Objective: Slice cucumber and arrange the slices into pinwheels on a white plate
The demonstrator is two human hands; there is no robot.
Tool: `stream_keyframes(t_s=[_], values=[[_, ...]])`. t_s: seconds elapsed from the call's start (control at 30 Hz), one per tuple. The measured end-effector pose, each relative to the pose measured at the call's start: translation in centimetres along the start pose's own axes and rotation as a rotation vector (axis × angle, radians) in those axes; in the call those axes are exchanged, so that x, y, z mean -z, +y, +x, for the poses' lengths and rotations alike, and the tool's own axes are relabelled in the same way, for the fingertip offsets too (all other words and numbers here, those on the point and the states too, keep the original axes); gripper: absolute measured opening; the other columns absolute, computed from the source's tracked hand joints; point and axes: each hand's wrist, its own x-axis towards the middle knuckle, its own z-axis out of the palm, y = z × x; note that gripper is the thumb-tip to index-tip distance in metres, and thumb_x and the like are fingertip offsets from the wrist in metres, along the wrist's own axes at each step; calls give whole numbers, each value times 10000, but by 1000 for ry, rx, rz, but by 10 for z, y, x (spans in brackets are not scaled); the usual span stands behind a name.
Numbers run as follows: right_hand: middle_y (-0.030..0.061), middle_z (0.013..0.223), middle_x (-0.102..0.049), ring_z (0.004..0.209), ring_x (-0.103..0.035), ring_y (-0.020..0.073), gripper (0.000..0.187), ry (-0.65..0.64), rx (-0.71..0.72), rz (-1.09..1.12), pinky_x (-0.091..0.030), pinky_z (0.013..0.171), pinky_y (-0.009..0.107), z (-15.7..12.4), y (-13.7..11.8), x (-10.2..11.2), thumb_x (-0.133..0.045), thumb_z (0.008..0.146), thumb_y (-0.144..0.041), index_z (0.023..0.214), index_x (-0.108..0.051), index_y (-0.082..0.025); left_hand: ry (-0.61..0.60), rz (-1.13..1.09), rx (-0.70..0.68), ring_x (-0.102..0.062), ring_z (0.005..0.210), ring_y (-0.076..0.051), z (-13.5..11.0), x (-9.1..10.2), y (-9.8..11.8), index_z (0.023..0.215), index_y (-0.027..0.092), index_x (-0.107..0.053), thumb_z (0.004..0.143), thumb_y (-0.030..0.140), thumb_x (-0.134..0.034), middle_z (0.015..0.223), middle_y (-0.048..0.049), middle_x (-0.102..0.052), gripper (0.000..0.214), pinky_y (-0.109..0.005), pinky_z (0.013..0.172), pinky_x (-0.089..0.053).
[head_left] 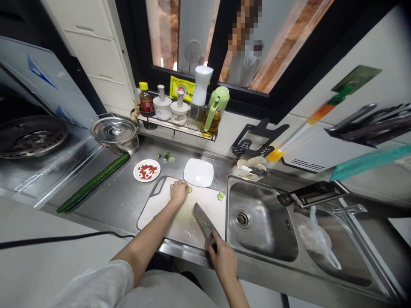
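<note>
My left hand (179,191) rests closed at the far side of the white cutting board (157,214). A cucumber slice (190,189) peeks out at its fingertips; the palm side is hidden. In my right hand (223,259) is the dark handle of a kitchen knife (205,220), its blade slanting over the board, apart from the slice. More cucumber slices (220,196) lie at the board's right edge. Behind the board sits a white square plate (198,172). To its left, cucumber end pieces (166,157) lie on the steel counter.
A round plate of chopped red bits (147,170) stands left of the board, near a whole cucumber (93,184) and a lidded steel pot (114,132). The sink (260,218) adjoins the board on the right. Condiment bottles line a wall rack (176,124).
</note>
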Motion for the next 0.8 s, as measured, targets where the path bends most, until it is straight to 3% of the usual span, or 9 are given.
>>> stream_keyframes(t_s=[0.13,0.27,0.43,0.6,0.8], values=[[88,1073,-708,980,-655,220,454,-19,-29,53,-450,801,277,0,-1,4,-364,937,-368,1310,-558,-198,4,-87,28,-544,1009,-235,-18,18,-17,1015,247,-671,849,380,-527,1044,-74,-626,257,-356,861,-385],[83,1098,-703,978,-660,224,466,-43,-69,68,-455,766,276,2,1,7,-363,930,-402,1304,-560,-206,-67,-63,7,-548,1039,-249,-64,34,-46,1132,269,-613,788,458,-592,1092,-68,-611,394,-356,880,-387],[84,1065,-713,965,-667,237,482,-52,-90,86,-459,716,284,5,-3,10,-351,919,-455,1286,-575,-237,-153,9,52,-524,1110,-276,-105,35,-65,1238,292,-527,689,416,-690,1162,-72,-582,586,-363,904,-377],[82,969,-730,938,-671,248,507,-47,-85,105,-451,689,286,6,-10,12,-328,913,-481,1288,-572,-242,-86,-101,74,-552,1076,-238,-103,27,-68,1203,250,-557,734,223,-604,1122,-77,-605,472,-325,904,-396],[87,948,-734,892,-681,251,498,-37,-101,122,-461,677,290,6,-11,13,-357,894,-486,1265,-592,-251,112,-282,117,-586,1003,-218,-85,31,-85,1165,208,-583,726,234,-629,1081,-76,-637,443,-314,886,-434]])
